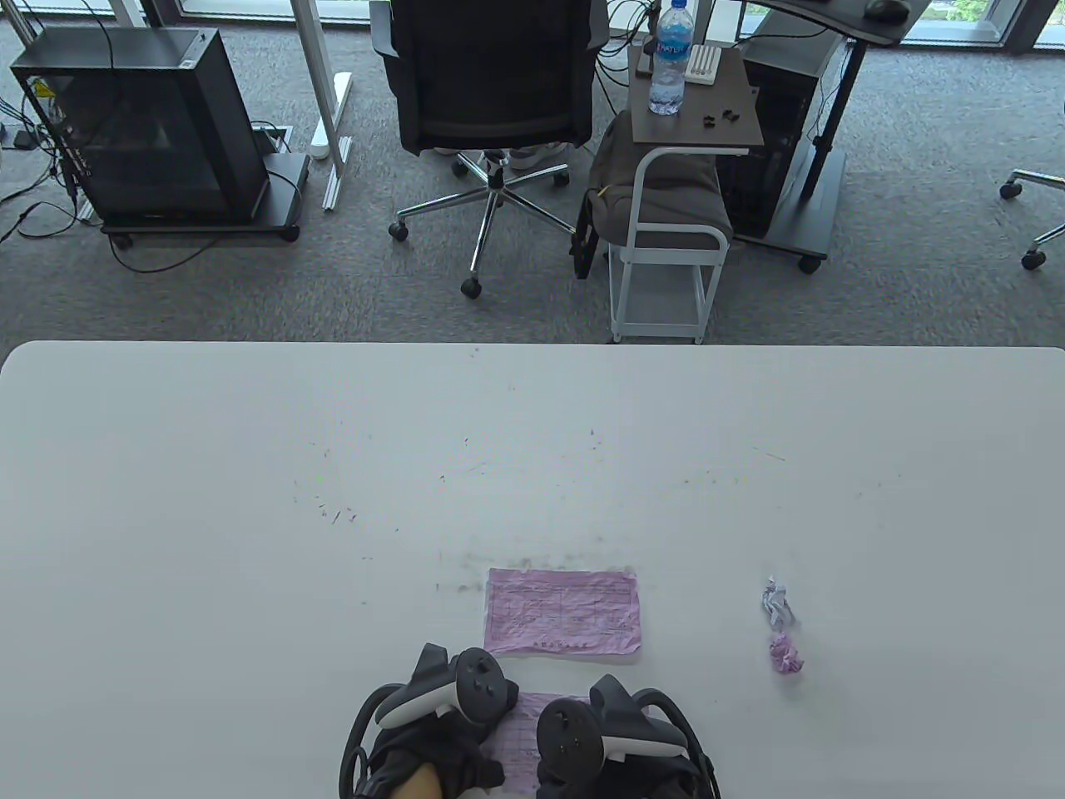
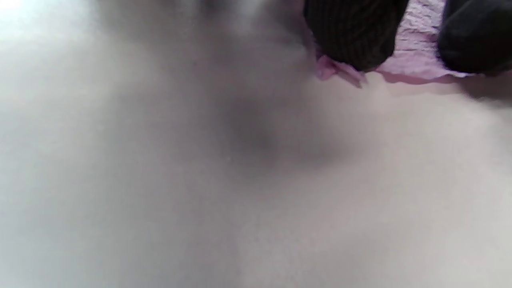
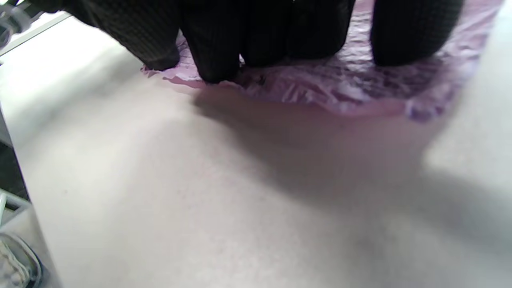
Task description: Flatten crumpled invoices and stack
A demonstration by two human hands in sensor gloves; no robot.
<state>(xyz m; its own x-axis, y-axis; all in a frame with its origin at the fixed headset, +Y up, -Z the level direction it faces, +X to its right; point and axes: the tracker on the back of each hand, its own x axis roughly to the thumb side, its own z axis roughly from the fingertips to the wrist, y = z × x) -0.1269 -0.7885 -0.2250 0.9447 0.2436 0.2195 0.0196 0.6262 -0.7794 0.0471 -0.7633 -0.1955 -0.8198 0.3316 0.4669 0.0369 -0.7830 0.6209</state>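
Pink paper dominates our count in the table view: one flattened invoice (image 1: 563,612) lies on the white tabletop (image 1: 250,516) near its front edge, a second pink sheet (image 1: 526,741) lies just in front of it under both hands, and one pink crumpled ball (image 1: 785,653) sits well to the right. Touching that ball on its far side we note one white-grey crumpled ball (image 1: 775,603). That makes two sheets and two balls. The left hand (image 1: 437,732) and right hand (image 1: 616,741) rest side by side on the nearer sheet, each with a tracker on its back; the trackers hide the fingers here. Beyond the tabletop we log one office chair (image 1: 491,91), one small side table (image 1: 695,100) carrying one water bottle (image 1: 671,58), and one dark cabinet (image 1: 141,125) on wheels.

Left wrist view, blurred: two gloved fingers (image 2: 354,34) come down from the top edge onto the pink sheet's edge, laid against it rather than curled round it.

Right wrist view: we count five gloved fingers (image 3: 214,44) spread across the wrinkled pink sheet, tips pressing it against the tabletop, gripping nothing.
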